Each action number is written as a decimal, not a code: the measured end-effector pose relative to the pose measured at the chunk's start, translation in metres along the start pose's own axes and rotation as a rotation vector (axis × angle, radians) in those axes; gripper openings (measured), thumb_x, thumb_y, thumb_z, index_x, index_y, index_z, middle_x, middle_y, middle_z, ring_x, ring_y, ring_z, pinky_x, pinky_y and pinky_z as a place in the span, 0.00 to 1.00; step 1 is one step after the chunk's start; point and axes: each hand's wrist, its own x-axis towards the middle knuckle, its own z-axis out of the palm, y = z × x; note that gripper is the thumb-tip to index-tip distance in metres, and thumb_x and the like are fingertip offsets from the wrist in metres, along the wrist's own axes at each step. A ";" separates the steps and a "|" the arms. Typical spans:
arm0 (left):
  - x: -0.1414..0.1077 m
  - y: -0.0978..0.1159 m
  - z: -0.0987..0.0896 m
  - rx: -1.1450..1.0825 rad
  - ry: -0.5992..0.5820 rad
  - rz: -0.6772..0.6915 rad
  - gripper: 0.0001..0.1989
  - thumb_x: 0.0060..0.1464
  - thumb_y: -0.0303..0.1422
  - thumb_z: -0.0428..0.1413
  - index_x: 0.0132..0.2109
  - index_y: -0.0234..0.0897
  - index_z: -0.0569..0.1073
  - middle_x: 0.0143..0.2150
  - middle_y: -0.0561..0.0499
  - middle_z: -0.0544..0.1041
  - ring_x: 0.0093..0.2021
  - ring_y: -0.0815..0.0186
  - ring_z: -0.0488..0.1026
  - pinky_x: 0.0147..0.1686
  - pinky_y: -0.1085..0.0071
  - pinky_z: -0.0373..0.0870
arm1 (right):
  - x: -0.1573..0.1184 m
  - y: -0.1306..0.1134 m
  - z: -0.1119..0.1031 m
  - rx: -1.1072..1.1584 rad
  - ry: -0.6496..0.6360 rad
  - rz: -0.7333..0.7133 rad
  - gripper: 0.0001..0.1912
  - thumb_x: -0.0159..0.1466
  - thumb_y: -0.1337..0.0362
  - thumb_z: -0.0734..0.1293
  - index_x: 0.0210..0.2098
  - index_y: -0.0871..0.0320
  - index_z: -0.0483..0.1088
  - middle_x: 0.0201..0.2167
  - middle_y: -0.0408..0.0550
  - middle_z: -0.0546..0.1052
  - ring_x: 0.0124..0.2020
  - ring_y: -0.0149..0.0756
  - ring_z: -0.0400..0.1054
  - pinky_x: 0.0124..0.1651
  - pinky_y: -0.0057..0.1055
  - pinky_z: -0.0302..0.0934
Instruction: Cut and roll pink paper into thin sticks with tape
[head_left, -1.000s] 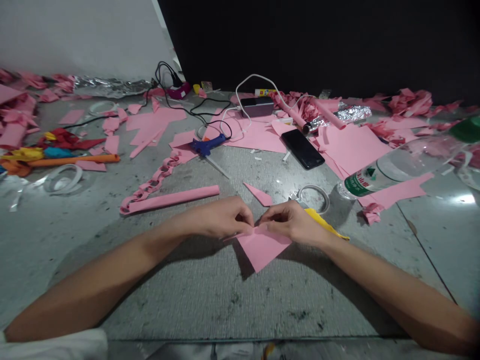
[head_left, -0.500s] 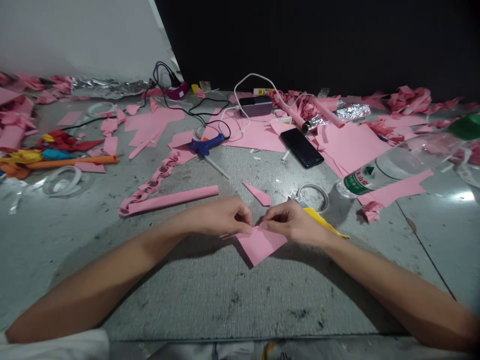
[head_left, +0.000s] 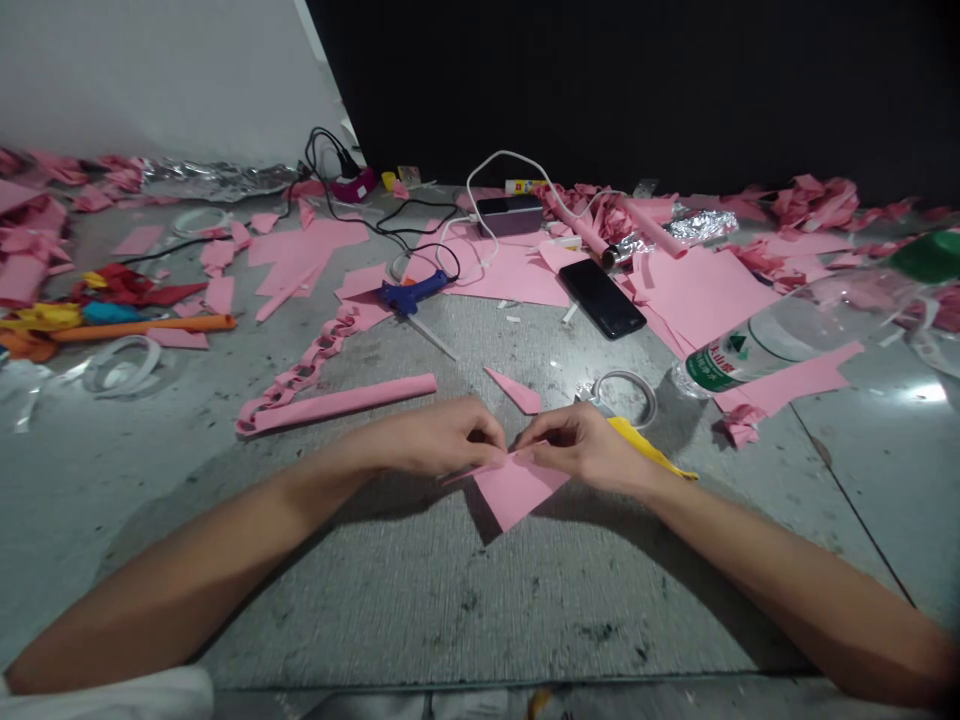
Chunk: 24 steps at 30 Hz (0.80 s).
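Observation:
Both hands pinch one small piece of pink paper [head_left: 521, 490] just above the table, its lower corner pointing toward me. My left hand [head_left: 454, 437] is closed on its upper left edge, where a thin strip sticks out to the left beneath the fingers. My right hand [head_left: 574, 445] grips the top edge on the other side, fingertips close to the left ones. The fingers hide the paper's upper edge. A pointed pink paper scrap [head_left: 514, 390] lies just beyond the hands. Beside my right hand are a yellow piece [head_left: 649, 450] and a roll of tape [head_left: 630, 398].
A blue glue gun [head_left: 412, 293], a rolled pink paper tube [head_left: 349, 402] and a folded paper chain [head_left: 300, 375] lie ahead to the left. Farther right are a phone [head_left: 602, 298] and a plastic bottle [head_left: 787, 325] on its side. Pink scraps and cables line the back.
The pink paper has tilted a little, its lower corner shifting slightly left. Both hands keep their pinch in nearly the same place.

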 end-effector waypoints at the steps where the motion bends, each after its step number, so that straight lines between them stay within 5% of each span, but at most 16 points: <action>1: 0.000 0.000 0.000 -0.007 0.014 -0.008 0.09 0.57 0.35 0.57 0.36 0.36 0.81 0.28 0.54 0.74 0.28 0.68 0.67 0.28 0.71 0.58 | 0.000 -0.002 -0.001 -0.006 -0.011 0.005 0.18 0.64 0.50 0.76 0.33 0.60 0.81 0.27 0.43 0.74 0.28 0.31 0.61 0.32 0.32 0.53; 6: 0.001 -0.001 0.000 -0.055 0.061 -0.049 0.10 0.55 0.37 0.61 0.36 0.35 0.82 0.28 0.52 0.76 0.27 0.67 0.68 0.28 0.71 0.59 | -0.001 -0.007 -0.003 -0.060 -0.021 0.014 0.26 0.66 0.47 0.73 0.21 0.57 0.66 0.21 0.37 0.57 0.25 0.28 0.49 0.29 0.32 0.45; 12: 0.002 0.000 0.000 -0.090 0.058 -0.081 0.11 0.53 0.40 0.65 0.35 0.35 0.81 0.24 0.54 0.73 0.25 0.68 0.66 0.26 0.71 0.56 | 0.000 -0.004 0.000 -0.043 0.005 0.023 0.19 0.63 0.49 0.77 0.30 0.60 0.80 0.25 0.44 0.72 0.27 0.31 0.59 0.30 0.32 0.53; 20: 0.000 0.002 0.002 -0.028 -0.003 0.021 0.13 0.62 0.36 0.55 0.30 0.36 0.74 0.25 0.55 0.68 0.26 0.69 0.63 0.26 0.70 0.54 | 0.000 0.000 0.003 0.002 0.038 0.013 0.15 0.62 0.53 0.78 0.33 0.61 0.83 0.27 0.46 0.78 0.28 0.31 0.64 0.33 0.32 0.59; 24: 0.000 0.002 0.002 -0.058 0.046 -0.006 0.10 0.58 0.36 0.58 0.35 0.35 0.80 0.27 0.54 0.71 0.27 0.69 0.65 0.27 0.71 0.55 | 0.000 -0.003 0.002 0.010 0.029 0.024 0.17 0.62 0.51 0.78 0.33 0.60 0.83 0.26 0.45 0.77 0.27 0.31 0.66 0.33 0.31 0.61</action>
